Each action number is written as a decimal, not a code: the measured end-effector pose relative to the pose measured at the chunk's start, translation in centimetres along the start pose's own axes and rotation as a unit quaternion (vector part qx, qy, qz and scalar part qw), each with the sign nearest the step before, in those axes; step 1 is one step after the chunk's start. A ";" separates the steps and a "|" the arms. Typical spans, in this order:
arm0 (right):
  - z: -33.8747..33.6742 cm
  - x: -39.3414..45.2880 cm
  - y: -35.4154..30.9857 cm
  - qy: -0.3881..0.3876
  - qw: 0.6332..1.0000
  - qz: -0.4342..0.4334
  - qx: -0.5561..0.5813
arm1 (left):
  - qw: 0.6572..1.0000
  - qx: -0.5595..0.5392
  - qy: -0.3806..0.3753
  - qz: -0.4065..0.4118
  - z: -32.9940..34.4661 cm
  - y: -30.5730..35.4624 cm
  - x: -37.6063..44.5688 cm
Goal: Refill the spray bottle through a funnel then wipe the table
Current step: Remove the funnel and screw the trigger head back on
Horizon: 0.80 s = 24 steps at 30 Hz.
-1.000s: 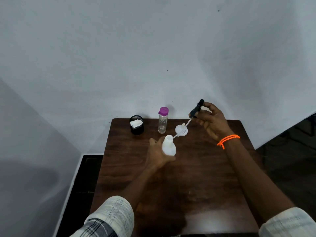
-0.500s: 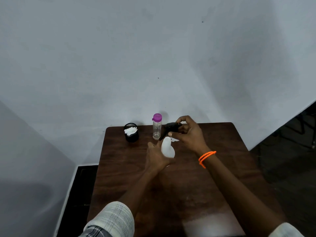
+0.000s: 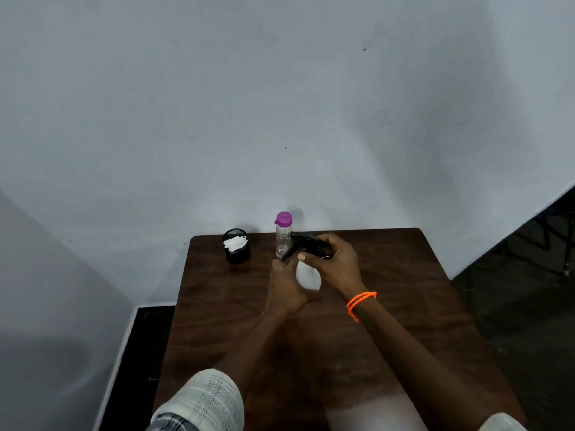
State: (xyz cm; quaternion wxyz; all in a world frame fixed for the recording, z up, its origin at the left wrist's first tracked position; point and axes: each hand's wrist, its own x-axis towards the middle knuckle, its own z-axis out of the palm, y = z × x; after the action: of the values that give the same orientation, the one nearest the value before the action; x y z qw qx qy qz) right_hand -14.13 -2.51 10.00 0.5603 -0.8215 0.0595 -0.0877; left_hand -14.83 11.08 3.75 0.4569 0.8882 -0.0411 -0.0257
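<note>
Both hands: left hand (image 3: 284, 286) gripping spray bottle (image 3: 307, 276), right hand (image 3: 334, 264) clasping sprayer head (image 3: 303, 241).

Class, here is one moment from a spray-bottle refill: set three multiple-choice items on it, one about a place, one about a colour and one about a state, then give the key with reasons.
1. Where does the black mesh cup stand?
A. far left corner of the table
B. near right corner
C. on the floor

2. What colour is the cap of the clear bottle?
A. green
B. purple
C. white

3. What is the right hand doing?
A. resting flat on the table
B. wiping with a cloth
C. gripping the black trigger head on top of the white spray bottle

Key: 1 A, it sits by the wall at the left edge. 2 B, the cap is plainly purple. 3 C, its fingers close round the head while the left hand holds the bottle.
</note>
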 end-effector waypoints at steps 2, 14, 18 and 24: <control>0.0 -0.1 0.0 0.004 1.000 -0.008 -0.016 | 1.000 0.004 -0.004 -0.005 0.1 0.1 0.1; 0.2 -0.1 0.8 0.021 0.996 -0.046 -0.080 | 1.000 0.004 -0.021 0.008 0.5 0.3 0.4; -0.2 0.1 1.4 -0.011 1.000 -0.020 -0.001 | 0.999 -0.031 -0.005 0.028 -0.1 0.6 0.6; -0.5 0.7 2.0 -0.013 0.999 0.002 0.039 | 0.999 -0.029 -0.010 0.031 -0.3 0.9 1.2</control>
State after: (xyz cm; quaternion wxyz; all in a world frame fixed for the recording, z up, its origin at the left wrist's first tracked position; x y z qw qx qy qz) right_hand -13.58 -3.76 8.40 0.5924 -0.8002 0.0504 -0.0784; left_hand -13.62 10.71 4.60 0.4822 0.8728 -0.0720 -0.0215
